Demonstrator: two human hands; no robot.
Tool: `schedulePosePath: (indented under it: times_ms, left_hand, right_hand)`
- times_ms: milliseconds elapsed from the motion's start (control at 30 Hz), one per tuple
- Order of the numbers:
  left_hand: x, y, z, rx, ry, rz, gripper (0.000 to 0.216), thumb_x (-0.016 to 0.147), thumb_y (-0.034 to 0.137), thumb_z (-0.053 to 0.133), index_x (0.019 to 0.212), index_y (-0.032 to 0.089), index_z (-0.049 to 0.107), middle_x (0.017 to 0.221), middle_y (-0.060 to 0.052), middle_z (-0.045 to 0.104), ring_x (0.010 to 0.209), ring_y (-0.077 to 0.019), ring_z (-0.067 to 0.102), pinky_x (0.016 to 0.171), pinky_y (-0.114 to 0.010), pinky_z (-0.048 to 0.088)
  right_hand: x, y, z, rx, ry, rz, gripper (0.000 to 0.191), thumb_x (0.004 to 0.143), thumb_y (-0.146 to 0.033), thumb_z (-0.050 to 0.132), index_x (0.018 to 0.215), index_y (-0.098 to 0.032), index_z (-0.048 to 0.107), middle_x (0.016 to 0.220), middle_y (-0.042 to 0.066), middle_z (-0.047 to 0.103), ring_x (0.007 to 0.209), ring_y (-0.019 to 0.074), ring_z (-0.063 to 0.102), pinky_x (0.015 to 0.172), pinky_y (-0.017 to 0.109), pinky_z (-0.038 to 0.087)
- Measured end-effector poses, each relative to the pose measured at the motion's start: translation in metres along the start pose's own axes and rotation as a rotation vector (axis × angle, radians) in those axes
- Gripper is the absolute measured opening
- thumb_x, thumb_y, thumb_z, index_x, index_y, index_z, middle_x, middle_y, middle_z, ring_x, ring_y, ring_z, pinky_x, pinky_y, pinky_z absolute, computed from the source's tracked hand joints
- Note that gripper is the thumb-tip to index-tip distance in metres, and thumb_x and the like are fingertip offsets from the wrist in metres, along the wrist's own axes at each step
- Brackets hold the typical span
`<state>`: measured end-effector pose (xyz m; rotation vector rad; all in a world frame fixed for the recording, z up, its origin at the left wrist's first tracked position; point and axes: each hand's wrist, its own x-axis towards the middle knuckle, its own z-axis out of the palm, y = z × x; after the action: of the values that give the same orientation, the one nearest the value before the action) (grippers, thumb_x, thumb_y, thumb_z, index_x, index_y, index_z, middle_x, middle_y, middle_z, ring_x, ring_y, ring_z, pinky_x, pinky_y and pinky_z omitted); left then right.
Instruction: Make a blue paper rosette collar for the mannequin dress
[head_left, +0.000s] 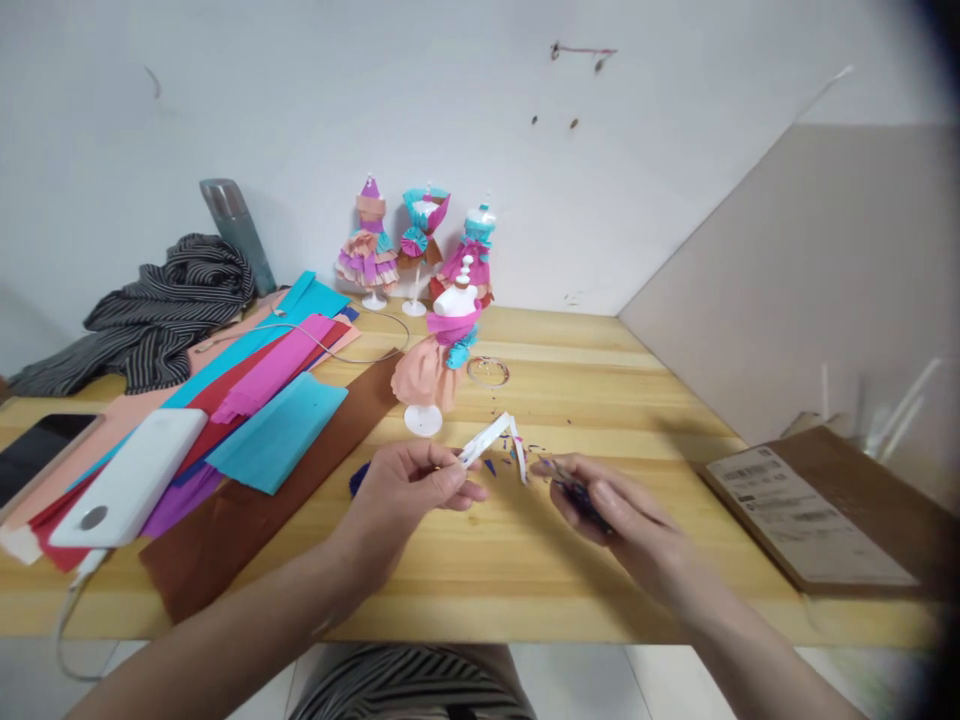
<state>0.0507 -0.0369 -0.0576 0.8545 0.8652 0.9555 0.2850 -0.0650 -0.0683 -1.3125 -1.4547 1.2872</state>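
Observation:
Between the thumb and fingers of my left hand [409,495] is a white paper-like strip [489,434], bent sharply so its far end hangs down. My right hand [622,515] is closed around what look like small scissors [582,500] with dark handles, blurred and partly covered by the fingers. Their tip points toward the strip's hanging end, apart from it. Just beyond my hands stands a white mini dress form [454,300] in a pink and peach crepe paper dress with a blue rosette. Small dark paper scraps [490,467] lie on the table under the strip.
Three more dressed mini forms [367,245] stand against the wall. Left lie crepe paper sheets [281,430], a white power bank [131,475] with a cable, a phone [45,455], a striped cloth [169,310] and a flask [240,230]. A cardboard box [817,510] is right.

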Motion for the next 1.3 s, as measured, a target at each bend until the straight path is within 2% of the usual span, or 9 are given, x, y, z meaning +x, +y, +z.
schedulePosePath:
  times_ms: [100, 200, 267, 400, 467, 667, 800, 1100, 1300]
  left_hand:
    - [0.005, -0.002, 0.011, 0.025, -0.022, 0.022, 0.019, 0.068, 0.032, 0.076, 0.064, 0.016, 0.068, 0.075, -0.005, 0.074, 0.079, -0.0188, 0.071, 0.074, -0.028, 0.053]
    - [0.009, -0.002, 0.02, 0.037, -0.022, 0.033, 0.017, 0.066, 0.03, 0.077, 0.062, 0.016, 0.069, 0.091, -0.005, 0.075, 0.084, -0.0192, 0.069, 0.08, -0.029, 0.052]
    - [0.011, -0.001, 0.024, 0.063, -0.026, 0.033, 0.015, 0.066, 0.027, 0.077, 0.061, 0.016, 0.068, 0.098, -0.005, 0.074, 0.087, -0.0186, 0.068, 0.084, -0.03, 0.049]
    - [0.012, -0.001, 0.028, 0.092, -0.06, 0.055, 0.013, 0.069, 0.024, 0.075, 0.061, 0.017, 0.068, 0.089, -0.004, 0.074, 0.09, -0.0178, 0.065, 0.088, -0.029, 0.045]
    - [0.013, -0.002, 0.028, 0.081, -0.066, 0.056, 0.012, 0.07, 0.024, 0.075, 0.063, 0.017, 0.068, 0.091, -0.004, 0.074, 0.091, -0.0177, 0.064, 0.088, -0.03, 0.045]
    - [0.016, -0.008, 0.027, 0.02, -0.038, 0.032, 0.016, 0.066, 0.028, 0.079, 0.064, 0.016, 0.069, 0.085, -0.004, 0.074, 0.085, -0.0176, 0.065, 0.088, -0.032, 0.046]
    - [0.019, -0.01, 0.026, -0.029, -0.028, 0.005, 0.02, 0.064, 0.031, 0.081, 0.064, 0.016, 0.068, 0.083, -0.005, 0.074, 0.084, -0.0184, 0.067, 0.089, -0.034, 0.047]
    - [0.021, -0.012, 0.028, 0.029, -0.047, 0.022, 0.019, 0.067, 0.031, 0.079, 0.064, 0.016, 0.068, 0.076, -0.003, 0.071, 0.08, -0.0158, 0.063, 0.084, -0.03, 0.047]
    - [0.02, -0.01, 0.025, 0.0, -0.031, 0.01, 0.021, 0.067, 0.033, 0.079, 0.064, 0.015, 0.068, 0.073, -0.002, 0.07, 0.077, -0.0155, 0.063, 0.085, -0.031, 0.047]
  right_hand:
    - [-0.008, -0.016, 0.008, 0.12, -0.134, 0.072, 0.047, 0.088, -0.057, 0.051, 0.088, -0.013, 0.065, 0.066, 0.001, 0.049, 0.053, 0.0094, 0.04, 0.051, 0.026, 0.026]
    - [-0.005, -0.023, 0.016, 0.219, -0.238, 0.134, 0.048, 0.085, -0.059, 0.056, 0.086, -0.012, 0.066, 0.062, -0.003, 0.045, 0.045, 0.0058, 0.037, 0.046, 0.024, 0.022]
    - [-0.001, -0.024, 0.019, 0.273, -0.234, 0.171, 0.047, 0.083, -0.059, 0.058, 0.086, -0.012, 0.066, 0.061, -0.004, 0.044, 0.042, 0.0042, 0.036, 0.043, 0.023, 0.02]
    - [0.001, -0.024, 0.018, 0.364, -0.206, 0.228, 0.045, 0.08, -0.057, 0.063, 0.084, -0.012, 0.066, 0.061, -0.004, 0.043, 0.04, 0.0025, 0.032, 0.04, 0.022, 0.017]
    - [0.001, -0.025, 0.016, 0.4, -0.211, 0.261, 0.046, 0.079, -0.056, 0.064, 0.085, -0.011, 0.067, 0.061, -0.004, 0.044, 0.04, 0.0019, 0.031, 0.039, 0.021, 0.014]
    - [0.0, -0.025, 0.01, 0.423, -0.236, 0.308, 0.045, 0.078, -0.055, 0.065, 0.085, -0.011, 0.068, 0.059, -0.004, 0.045, 0.038, 0.0015, 0.029, 0.038, 0.021, 0.009]
    - [-0.001, -0.023, 0.008, 0.434, -0.256, 0.333, 0.044, 0.078, -0.054, 0.065, 0.084, -0.01, 0.067, 0.058, -0.004, 0.044, 0.038, 0.0017, 0.028, 0.037, 0.021, 0.01]
    - [0.005, -0.024, 0.011, 0.48, -0.24, 0.314, 0.037, 0.078, -0.049, 0.067, 0.08, -0.012, 0.068, 0.059, -0.004, 0.046, 0.038, 0.0023, 0.031, 0.036, 0.021, 0.011]
    - [0.005, -0.021, 0.009, 0.472, -0.246, 0.353, 0.041, 0.076, -0.053, 0.068, 0.082, -0.012, 0.07, 0.058, -0.004, 0.045, 0.037, 0.0013, 0.03, 0.036, 0.02, 0.009]
